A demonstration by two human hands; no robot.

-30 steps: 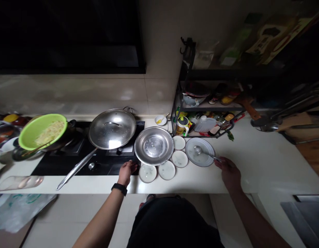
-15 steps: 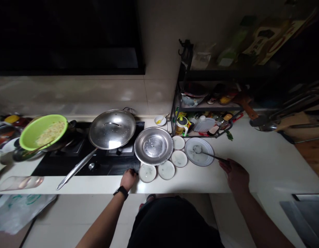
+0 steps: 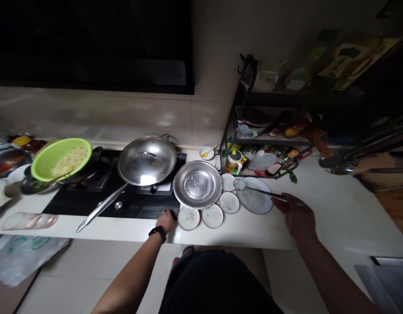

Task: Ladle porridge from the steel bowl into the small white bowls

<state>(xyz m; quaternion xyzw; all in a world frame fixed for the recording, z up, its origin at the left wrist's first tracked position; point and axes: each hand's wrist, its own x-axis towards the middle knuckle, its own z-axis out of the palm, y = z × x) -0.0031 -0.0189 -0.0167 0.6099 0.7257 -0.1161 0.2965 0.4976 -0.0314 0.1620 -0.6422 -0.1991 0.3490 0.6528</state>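
My right hand (image 3: 296, 216) is closed round the handle of a metal ladle (image 3: 253, 189). The ladle's bowl hangs over the left rim of a patterned plate (image 3: 258, 203). Several small white saucers (image 3: 229, 202) lie around a round steel pan (image 3: 198, 184). My left hand (image 3: 166, 220), with a black watch on its wrist, rests on the counter's front edge at the stove corner. Its fingers curl against the black stove edge beside the nearest saucer (image 3: 188, 217), and nothing shows in them.
A lidded steel wok (image 3: 147, 160) sits on the black stove (image 3: 99, 196). A green bowl of food (image 3: 60, 159) stands to its left. A rack with bottles and jars (image 3: 263, 152) is at the back, a small cup (image 3: 207, 152) beside it. White counter (image 3: 335, 209) extends right.
My right hand has lifted the ladle and swung its bowl from the plate's middle to the plate's left rim. My left hand drew back from the stove surface to the counter edge.
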